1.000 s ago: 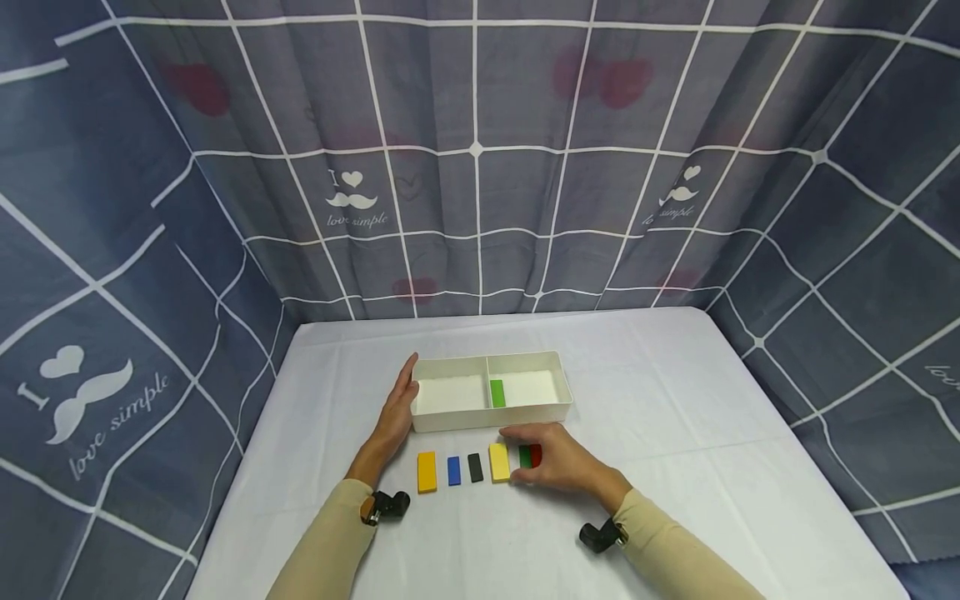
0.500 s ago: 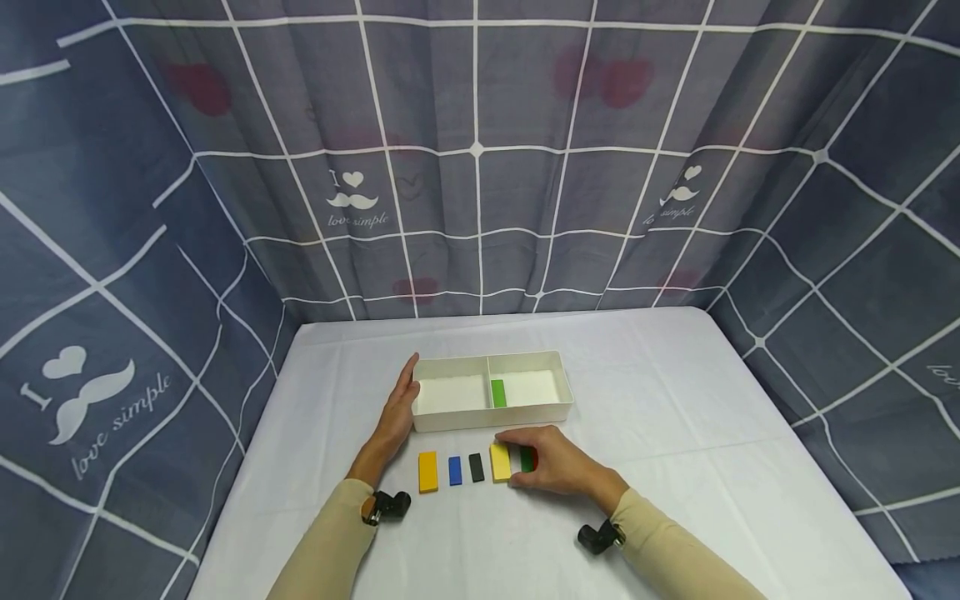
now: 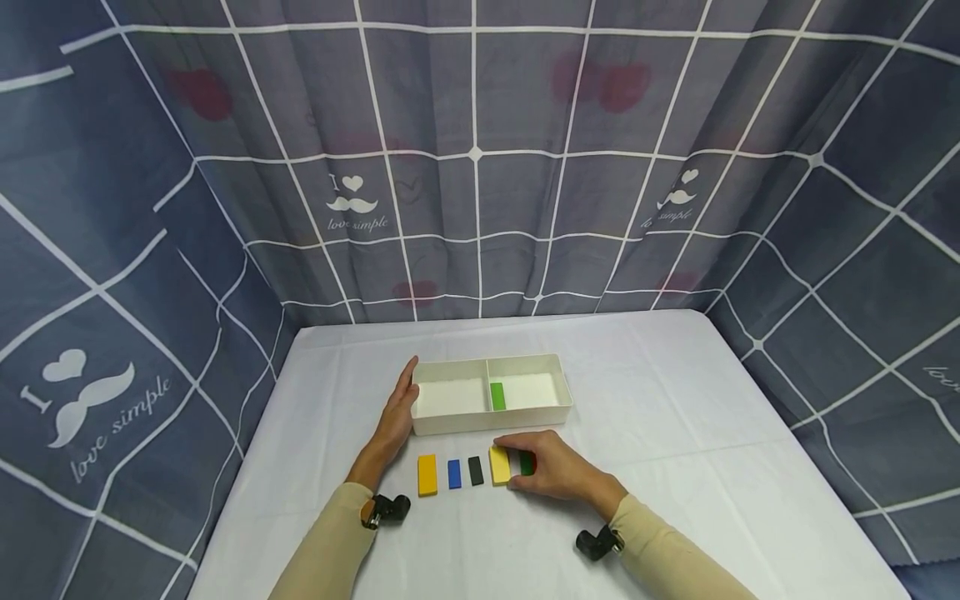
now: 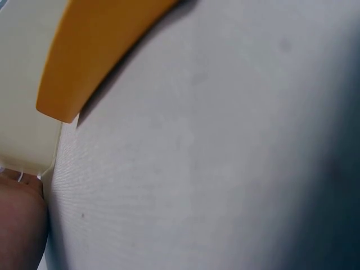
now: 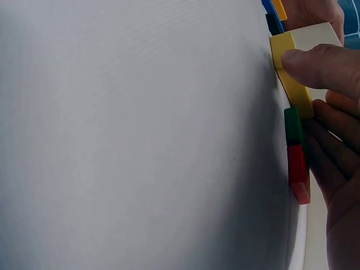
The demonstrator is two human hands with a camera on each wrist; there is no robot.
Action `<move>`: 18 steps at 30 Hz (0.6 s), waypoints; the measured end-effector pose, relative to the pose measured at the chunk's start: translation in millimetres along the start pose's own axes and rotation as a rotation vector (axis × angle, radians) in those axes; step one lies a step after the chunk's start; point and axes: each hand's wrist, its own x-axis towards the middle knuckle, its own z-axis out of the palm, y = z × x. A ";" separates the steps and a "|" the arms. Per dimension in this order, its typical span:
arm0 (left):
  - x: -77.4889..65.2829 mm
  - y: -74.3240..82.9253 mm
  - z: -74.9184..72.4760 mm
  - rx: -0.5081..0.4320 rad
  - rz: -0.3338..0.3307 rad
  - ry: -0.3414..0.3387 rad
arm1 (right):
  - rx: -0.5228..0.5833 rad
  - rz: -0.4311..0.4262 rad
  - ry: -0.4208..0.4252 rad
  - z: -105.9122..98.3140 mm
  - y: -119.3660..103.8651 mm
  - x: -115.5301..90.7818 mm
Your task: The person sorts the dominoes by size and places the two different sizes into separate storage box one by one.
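Note:
My right hand point(image 3: 558, 467) pinches the pale yellow block point(image 3: 498, 468) by its ends, thumb at the near end and a fingertip at the far one. In the right wrist view the thumb point(image 5: 315, 64) lies on that block. Just beside it, partly covered by this hand, are a green block point(image 5: 293, 126) and a red block point(image 5: 297, 169). My left hand point(image 3: 390, 421) rests along the left end of a white two-compartment box point(image 3: 491, 423), fingers extended. In the left wrist view only part of the hand point(image 4: 19, 225) shows.
To the left, in a row on the white cloth, lie a black block point(image 3: 476, 471), a blue block point(image 3: 454, 474) and an orange-yellow block point(image 3: 427, 475). A light green block point(image 3: 498, 397) leans by the divider in the box's right compartment. Checked curtains point(image 3: 480, 192) surround the table.
My right hand has shifted slightly left, from over the gap beside the pale yellow block onto its ends. It now covers the red block in the head view. My left hand stays at the box.

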 end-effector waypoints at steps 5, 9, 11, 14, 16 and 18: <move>-0.4 -0.2 0.5 -0.011 0.001 0.001 | 0.001 0.036 -0.017 -0.2 -2.1 0.3; -0.8 -0.5 1.2 -0.010 -0.006 -0.002 | 0.012 0.055 -0.022 -1.3 -3.2 0.4; -0.4 -0.8 1.2 -0.014 -0.006 0.000 | 0.016 0.054 -0.020 -1.5 -3.3 0.6; 0.3 -1.6 0.8 -0.020 0.003 -0.001 | 0.009 0.037 -0.008 -1.7 -3.3 0.8; 0.5 -2.0 0.5 -0.019 0.004 0.001 | 0.001 0.027 -0.002 -1.9 -3.3 1.0; 0.0 -1.8 0.1 -0.011 0.003 0.002 | -0.011 0.014 0.003 -2.7 -3.8 1.2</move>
